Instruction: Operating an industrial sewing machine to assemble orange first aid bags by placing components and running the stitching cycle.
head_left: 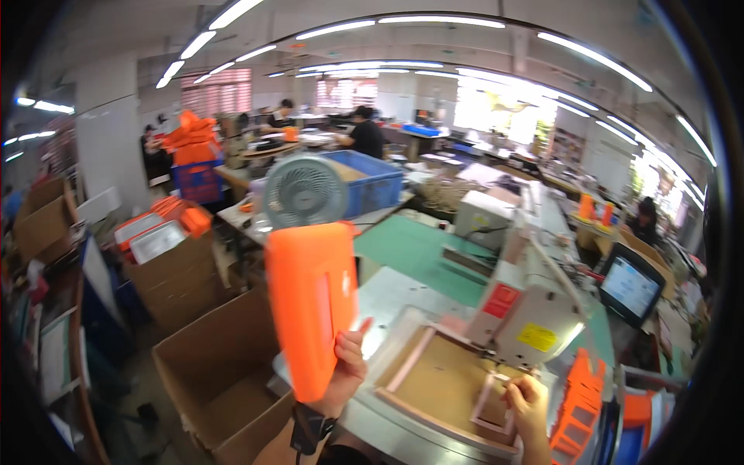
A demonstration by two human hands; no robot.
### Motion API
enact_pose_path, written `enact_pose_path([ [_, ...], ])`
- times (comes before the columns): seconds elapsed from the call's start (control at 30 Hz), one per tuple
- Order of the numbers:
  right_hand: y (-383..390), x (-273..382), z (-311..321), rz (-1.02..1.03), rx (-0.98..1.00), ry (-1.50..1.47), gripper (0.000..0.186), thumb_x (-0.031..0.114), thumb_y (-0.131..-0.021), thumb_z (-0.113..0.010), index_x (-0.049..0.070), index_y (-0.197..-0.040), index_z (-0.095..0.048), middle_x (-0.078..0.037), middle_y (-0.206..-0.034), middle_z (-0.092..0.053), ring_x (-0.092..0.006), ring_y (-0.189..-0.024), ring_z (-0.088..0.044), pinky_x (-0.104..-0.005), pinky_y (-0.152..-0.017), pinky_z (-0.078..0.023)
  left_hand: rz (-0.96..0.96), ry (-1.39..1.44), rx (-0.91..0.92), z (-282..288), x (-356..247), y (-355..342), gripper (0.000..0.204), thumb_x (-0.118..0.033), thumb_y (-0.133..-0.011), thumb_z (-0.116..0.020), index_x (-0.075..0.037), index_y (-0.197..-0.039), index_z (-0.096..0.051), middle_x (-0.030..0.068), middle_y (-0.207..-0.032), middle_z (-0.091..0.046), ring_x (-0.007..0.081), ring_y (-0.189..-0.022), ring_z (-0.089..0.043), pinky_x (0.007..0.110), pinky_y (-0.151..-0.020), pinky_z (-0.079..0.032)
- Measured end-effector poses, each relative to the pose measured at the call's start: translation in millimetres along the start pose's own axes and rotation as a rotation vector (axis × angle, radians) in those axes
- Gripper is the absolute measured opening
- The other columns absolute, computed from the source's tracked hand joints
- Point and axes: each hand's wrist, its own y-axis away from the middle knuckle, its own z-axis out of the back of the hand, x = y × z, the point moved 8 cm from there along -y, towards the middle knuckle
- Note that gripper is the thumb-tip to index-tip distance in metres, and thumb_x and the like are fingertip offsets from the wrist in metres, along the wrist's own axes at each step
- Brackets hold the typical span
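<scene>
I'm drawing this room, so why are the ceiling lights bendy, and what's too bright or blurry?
Head view: fisheye distortion curves the ceiling lights; same view, glare whitens the big window; same view, the orange case in the left hand looks slightly smeared.

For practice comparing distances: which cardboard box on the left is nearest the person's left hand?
The large open box at the bottom, just left of the left hand; the orange-filled box and far-left box stand farther back.
</scene>
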Motion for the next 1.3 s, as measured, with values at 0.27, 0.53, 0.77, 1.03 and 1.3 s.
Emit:
enact_pose_path([
  [0.27, 13, -13, -6, -0.144, 0.170, -0.090, 0.009, 0.015, -0.101, -0.059, 0.008, -0.101, -0.065, 0.004, -0.082, -0.055, -0.0055, -0.076, -0.047, -0.0206, -0.067, -0.038, 0.088, 0.007, 0.175, 4, -54, 28, 0.067, -0.013, -0.102, -0.043, 0.007, -0.154, -0.007, 0.0096, -0.059, -0.054, 0.0126, -0.037, -0.047, 0.023, -0.037, -0.037],
  [0.53, 9, -38, 5, -0.191, 0.147, -0.074, 0.011, 0.016, -0.100, -0.063, 0.007, -0.105, -0.067, 0.002, -0.094, -0.062, -0.0072, -0.084, -0.053, -0.0209, -0.075, -0.044, 0.063, -0.011, 0.217, 15, -79, 40, 0.065, -0.014, -0.102, -0.044, 0.007, -0.153, -0.010, 0.0091, -0.060, -0.054, 0.0124, -0.039, -0.046, 0.023, -0.039, -0.037],
  [0.77, 8, -38, 4, -0.206, 0.133, 0.010, 0.011, 0.017, -0.100, -0.062, 0.007, -0.102, -0.066, 0.002, -0.086, -0.061, -0.0067, -0.075, -0.051, -0.0204, -0.067, -0.042, 0.012, -0.041, 0.259, 7, -107, 55, 0.065, -0.014, -0.101, -0.045, 0.007, -0.153, -0.012, 0.0087, -0.060, -0.054, 0.0122, -0.040, -0.046, 0.023, -0.040, -0.037],
  [1.03, 14, -36, 1, -0.278, 0.011, -0.024, 0.010, 0.018, -0.096, -0.064, 0.008, -0.097, -0.064, 0.002, -0.070, -0.054, -0.0060, -0.053, -0.040, -0.0212, -0.044, -0.028, -0.048, -0.079, 0.320, -1, -150, 66, 0.064, -0.015, -0.101, -0.046, 0.007, -0.152, -0.015, 0.0081, -0.061, -0.053, 0.0120, -0.041, -0.045, 0.023, -0.041, -0.037],
  [1.3, 17, -18, -7, -0.289, -0.014, -0.029, 0.017, 0.017, -0.095, -0.064, 0.007, -0.109, -0.062, -0.001, -0.071, -0.056, -0.0061, -0.049, -0.039, -0.0209, -0.041, -0.028, -0.098, -0.089, 0.365, -10, -194, 84, 0.063, -0.015, -0.101, -0.047, 0.006, -0.152, -0.018, 0.0076, -0.062, -0.053, 0.0118, -0.042, -0.044, 0.023, -0.043, -0.037],
])
